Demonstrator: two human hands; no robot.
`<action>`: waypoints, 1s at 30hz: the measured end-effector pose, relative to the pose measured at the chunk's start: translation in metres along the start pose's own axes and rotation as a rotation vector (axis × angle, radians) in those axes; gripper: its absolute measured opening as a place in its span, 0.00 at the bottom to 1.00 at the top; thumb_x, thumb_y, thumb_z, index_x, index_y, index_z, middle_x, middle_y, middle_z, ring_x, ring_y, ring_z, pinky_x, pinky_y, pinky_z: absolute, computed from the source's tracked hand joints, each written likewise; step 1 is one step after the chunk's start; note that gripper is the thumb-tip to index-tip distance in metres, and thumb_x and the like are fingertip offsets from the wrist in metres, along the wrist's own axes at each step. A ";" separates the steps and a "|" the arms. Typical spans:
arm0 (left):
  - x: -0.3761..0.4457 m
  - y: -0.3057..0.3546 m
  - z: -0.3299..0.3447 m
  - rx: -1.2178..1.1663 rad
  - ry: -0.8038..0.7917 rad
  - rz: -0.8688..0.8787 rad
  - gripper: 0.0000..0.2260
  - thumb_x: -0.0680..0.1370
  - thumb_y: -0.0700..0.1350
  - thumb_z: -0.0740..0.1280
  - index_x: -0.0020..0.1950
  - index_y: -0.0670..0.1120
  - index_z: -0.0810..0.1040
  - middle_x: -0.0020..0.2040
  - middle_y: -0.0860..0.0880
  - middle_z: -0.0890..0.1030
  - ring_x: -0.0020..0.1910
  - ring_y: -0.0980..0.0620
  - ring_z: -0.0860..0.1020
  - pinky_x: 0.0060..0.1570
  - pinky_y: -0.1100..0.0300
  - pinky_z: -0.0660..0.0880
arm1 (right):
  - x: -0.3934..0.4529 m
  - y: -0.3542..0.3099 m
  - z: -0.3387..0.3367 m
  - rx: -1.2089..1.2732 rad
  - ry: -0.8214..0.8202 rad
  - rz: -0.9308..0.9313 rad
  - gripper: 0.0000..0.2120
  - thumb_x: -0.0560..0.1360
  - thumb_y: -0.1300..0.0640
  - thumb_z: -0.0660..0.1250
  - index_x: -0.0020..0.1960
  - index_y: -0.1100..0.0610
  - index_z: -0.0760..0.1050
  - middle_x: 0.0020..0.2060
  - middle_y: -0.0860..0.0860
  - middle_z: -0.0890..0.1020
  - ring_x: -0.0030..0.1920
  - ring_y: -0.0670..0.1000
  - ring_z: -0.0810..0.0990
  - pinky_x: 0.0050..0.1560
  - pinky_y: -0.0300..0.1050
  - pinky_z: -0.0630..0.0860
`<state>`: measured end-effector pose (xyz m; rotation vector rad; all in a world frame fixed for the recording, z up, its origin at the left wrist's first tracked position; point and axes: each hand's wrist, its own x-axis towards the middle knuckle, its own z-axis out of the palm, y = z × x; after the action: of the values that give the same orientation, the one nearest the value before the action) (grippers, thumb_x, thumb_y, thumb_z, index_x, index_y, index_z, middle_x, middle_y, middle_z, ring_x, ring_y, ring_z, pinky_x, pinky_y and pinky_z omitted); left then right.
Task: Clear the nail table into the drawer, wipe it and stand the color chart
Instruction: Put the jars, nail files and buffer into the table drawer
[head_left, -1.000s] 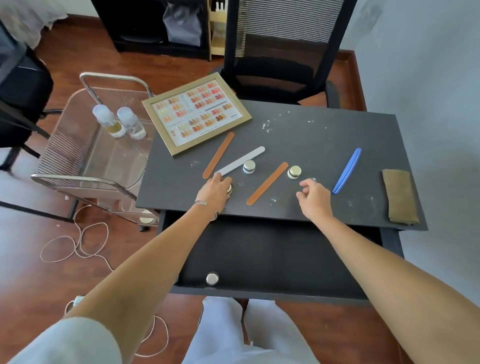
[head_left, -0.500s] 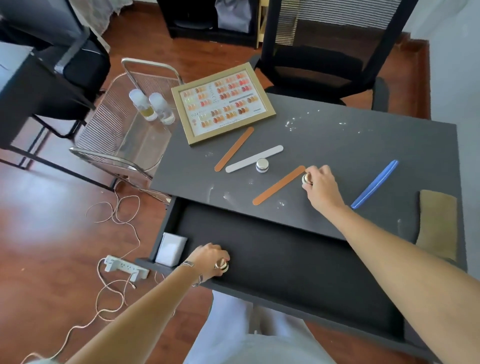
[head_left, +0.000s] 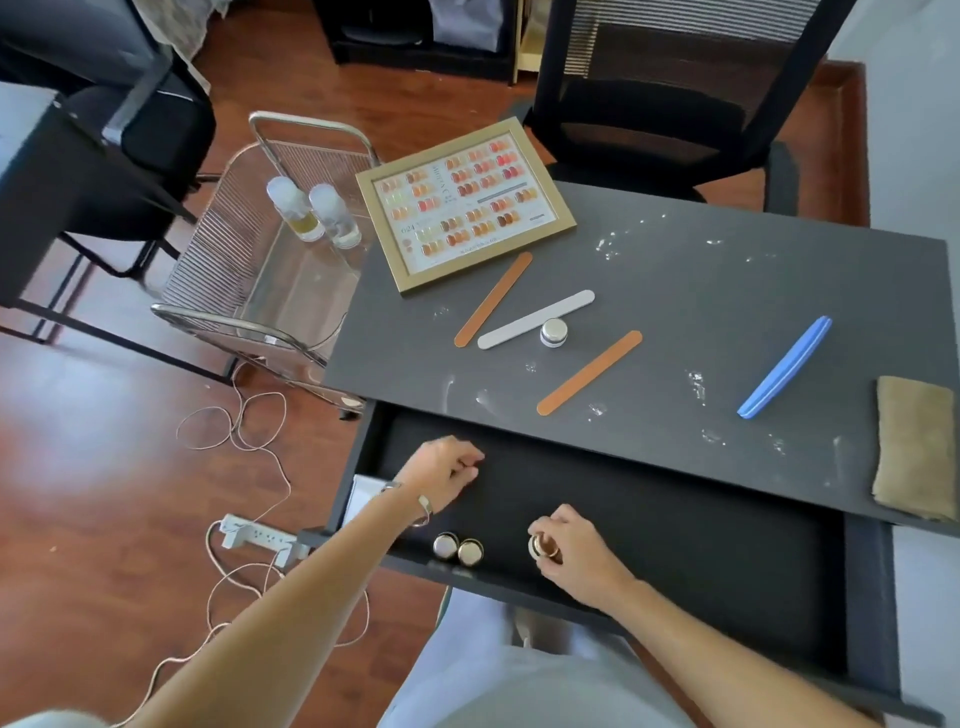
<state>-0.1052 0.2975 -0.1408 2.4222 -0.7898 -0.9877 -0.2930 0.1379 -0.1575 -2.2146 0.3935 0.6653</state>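
Jar (head_left: 543, 546) gold-lidded, over drawer (head_left: 727, 561) | right grip (head_left: 576, 558) holds it | left grip (head_left: 441, 470) curled, empty

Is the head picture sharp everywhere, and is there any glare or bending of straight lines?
Head view: the table centre is fairly sharp; the dark furniture at the left edge is smeared by blur; the table's edges bow from the wide lens; daylight gives soft glare on the clear cart.

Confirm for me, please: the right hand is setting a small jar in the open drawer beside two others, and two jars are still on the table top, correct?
Not quite: the head view shows only one jar left on the table top, by the white file. The right hand does hold a jar in the drawer, near the two jars.
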 end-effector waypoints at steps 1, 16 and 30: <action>0.010 0.009 -0.013 -0.045 0.102 0.020 0.10 0.77 0.41 0.67 0.57 0.45 0.82 0.51 0.47 0.83 0.45 0.51 0.81 0.52 0.63 0.75 | 0.003 -0.006 0.008 -0.016 -0.031 0.023 0.15 0.75 0.59 0.67 0.61 0.54 0.77 0.54 0.51 0.72 0.52 0.52 0.78 0.56 0.37 0.71; 0.123 0.103 -0.061 0.190 0.121 0.316 0.22 0.77 0.41 0.66 0.70 0.50 0.69 0.69 0.45 0.66 0.66 0.44 0.68 0.60 0.46 0.73 | 0.016 -0.035 0.053 0.160 0.043 0.205 0.16 0.77 0.56 0.65 0.63 0.57 0.78 0.56 0.58 0.77 0.57 0.56 0.77 0.57 0.41 0.70; 0.096 0.097 -0.057 0.287 0.230 0.393 0.14 0.79 0.38 0.65 0.64 0.45 0.72 0.61 0.44 0.72 0.57 0.43 0.74 0.54 0.48 0.76 | -0.008 -0.002 -0.005 0.254 0.627 0.304 0.10 0.77 0.63 0.66 0.58 0.60 0.79 0.50 0.57 0.80 0.44 0.53 0.80 0.50 0.43 0.77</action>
<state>-0.0403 0.1717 -0.0971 2.4124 -1.3279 -0.4620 -0.2971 0.1355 -0.1486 -2.0921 1.0825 0.0388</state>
